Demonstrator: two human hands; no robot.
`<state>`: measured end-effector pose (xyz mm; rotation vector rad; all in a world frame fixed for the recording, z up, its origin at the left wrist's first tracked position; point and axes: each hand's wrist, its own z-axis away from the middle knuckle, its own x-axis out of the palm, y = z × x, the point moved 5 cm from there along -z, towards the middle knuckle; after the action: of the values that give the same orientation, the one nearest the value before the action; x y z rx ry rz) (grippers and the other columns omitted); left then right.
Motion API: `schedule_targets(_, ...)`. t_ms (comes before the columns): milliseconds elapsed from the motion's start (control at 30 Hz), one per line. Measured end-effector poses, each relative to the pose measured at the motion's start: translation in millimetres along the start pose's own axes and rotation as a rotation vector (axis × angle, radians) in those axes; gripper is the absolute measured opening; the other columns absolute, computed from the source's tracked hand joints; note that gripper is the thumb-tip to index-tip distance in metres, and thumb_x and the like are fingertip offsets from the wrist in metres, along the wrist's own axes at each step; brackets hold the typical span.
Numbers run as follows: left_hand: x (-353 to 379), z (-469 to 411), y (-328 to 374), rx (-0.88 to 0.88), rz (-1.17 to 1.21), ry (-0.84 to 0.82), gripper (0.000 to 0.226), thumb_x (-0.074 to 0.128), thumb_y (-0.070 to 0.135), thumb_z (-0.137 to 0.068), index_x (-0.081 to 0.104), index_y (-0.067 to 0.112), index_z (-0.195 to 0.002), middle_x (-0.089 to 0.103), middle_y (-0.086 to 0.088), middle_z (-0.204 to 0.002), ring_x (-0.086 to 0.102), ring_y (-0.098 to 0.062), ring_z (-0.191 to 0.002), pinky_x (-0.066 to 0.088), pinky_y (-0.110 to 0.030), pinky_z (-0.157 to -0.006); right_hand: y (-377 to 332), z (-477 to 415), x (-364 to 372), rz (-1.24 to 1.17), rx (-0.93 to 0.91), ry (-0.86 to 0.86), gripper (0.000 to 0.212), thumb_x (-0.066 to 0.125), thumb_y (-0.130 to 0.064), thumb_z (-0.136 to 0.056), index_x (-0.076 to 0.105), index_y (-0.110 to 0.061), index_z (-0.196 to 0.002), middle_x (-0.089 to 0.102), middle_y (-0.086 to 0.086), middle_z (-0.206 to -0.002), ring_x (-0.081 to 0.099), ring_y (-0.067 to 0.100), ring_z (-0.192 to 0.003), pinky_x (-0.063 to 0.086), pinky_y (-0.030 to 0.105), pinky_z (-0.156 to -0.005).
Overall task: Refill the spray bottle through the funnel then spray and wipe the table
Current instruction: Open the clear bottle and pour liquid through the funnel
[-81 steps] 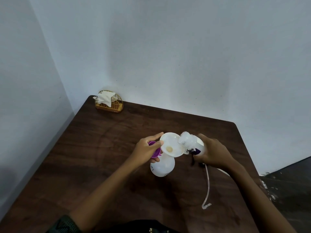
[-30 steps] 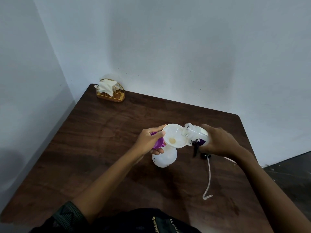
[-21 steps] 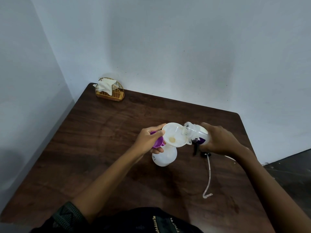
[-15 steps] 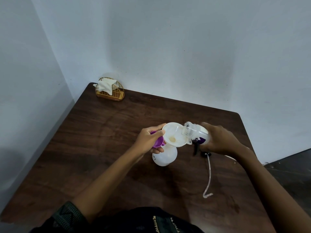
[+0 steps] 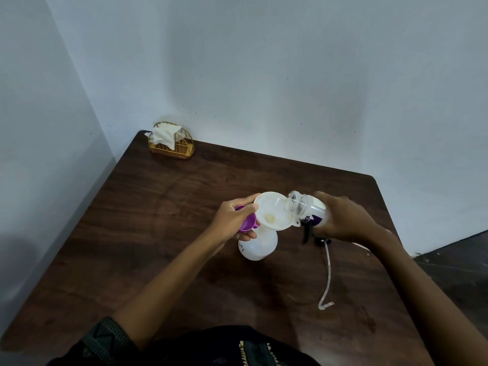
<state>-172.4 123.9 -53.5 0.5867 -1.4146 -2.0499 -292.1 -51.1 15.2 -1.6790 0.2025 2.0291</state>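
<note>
Spray bottle [image 5: 257,245] stands upright near the middle of the dark wood tabletop [image 5: 158,220], a squat, translucent white body with its top off. A white funnel [image 5: 272,213] sits in its neck, wide bowl up, with a pale yellowish patch at the bottom of the bowl. The left hand [image 5: 233,223] is curled around the bottle's shoulder, thumb against the funnel's rim, and a purple cap [image 5: 248,223] is pinched under its fingers, just beside the funnel. The right hand [image 5: 346,220] is wrapped around a small clear refill bottle [image 5: 306,208] with a purple and white label; this bottle is tipped nearly flat, its open threaded mouth over the funnel's right edge. Whether liquid is running out I cannot tell. Below the right hand, the black sprayer head [image 5: 313,235] lies on the tabletop, its thin clear tube [image 5: 327,276] trailing toward the near edge. In the far left corner stands a gold wire holder [image 5: 175,150] with a white cloth [image 5: 165,134] draped in it.
</note>
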Motion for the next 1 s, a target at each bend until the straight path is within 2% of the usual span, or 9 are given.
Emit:
schedule_targets(167,0.2,-0.6,0.2,-0.010,0.001,0.004,0.040,0.053,0.023,-0.094,0.049,0.028,-0.133,0.066,0.000,-0.090,0.064,-0.012,-0.052,0.056,-0.023,-0.056,-1.0,-0.1,-0.2,-0.006,-0.005,-0.009,0.037,0.073,-0.029,-0.064,0.044,-0.032,-0.087,0.055,-0.011,-0.074,0.053,0.016,-0.068,0.032,0.022,-0.051)
schedule_targets(233,0.1,-0.7,-0.4,-0.013,0.007,0.002,0.040,0.053,0.023,-0.094,0.049,0.028,-0.133,0.066,0.000,-0.091,0.064,-0.012,-0.053,0.056,-0.023,-0.056,-0.8,-0.1,-0.6,-0.006,-0.002,-0.002,0.037,0.073,-0.029,-0.064,0.044,-0.032,-0.087,0.057,-0.010,-0.076,0.053,0.017,-0.069,0.033,0.024,-0.053)
schedule_targets(433,0.5,0.3,0.2,-0.013,0.017,-0.003,0.040,0.053,0.023,-0.094,0.049,0.029,-0.133,0.065,-0.005,-0.100,0.064,-0.011,-0.051,0.056,-0.022,-0.055,-1.8,0.2,-0.9,0.012,-0.008,-0.009,0.036,0.072,-0.029,-0.065,0.044,-0.031,-0.088,0.058,-0.008,-0.077,0.053,0.018,-0.069,0.033,0.022,-0.051)
schedule_targets(667,0.1,1.5,0.6,-0.019,0.027,-0.006,0.039,0.052,0.023,-0.094,0.049,0.029,-0.133,0.066,-0.002,-0.091,0.064,-0.010,-0.050,0.055,-0.021,-0.053,0.1,-0.8,-0.7,0.010,-0.001,-0.001,0.036,0.072,-0.029,-0.063,0.043,-0.032,-0.084,0.057,-0.009,-0.073,0.053,0.015,-0.065,0.032,0.023,-0.050)
schedule_targets(733,0.1,1.1,0.5,-0.016,0.025,-0.005,0.039,0.052,0.023,-0.094,0.049,0.029,-0.133,0.066,-0.002,-0.091,0.064,-0.010,-0.050,0.055,-0.021,-0.054,0.1,-0.8,-0.7,0.012,-0.003,-0.009,0.037,0.073,-0.029,-0.064,0.043,-0.032,-0.085,0.055,-0.010,-0.072,0.050,0.009,-0.062,0.032,0.022,-0.050)
schedule_targets(1000,-0.1,0.2,-1.3,-0.025,0.025,-0.004,0.040,0.053,0.025,-0.094,0.049,0.029,-0.133,0.066,-0.004,-0.096,0.064,-0.012,-0.054,0.056,-0.023,-0.057,1.3,-2.5,0.5,0.015,-0.004,-0.011,0.037,0.073,-0.029,-0.062,0.043,-0.032,-0.085,0.052,-0.013,-0.067,0.051,0.009,-0.061,0.031,0.022,-0.049)
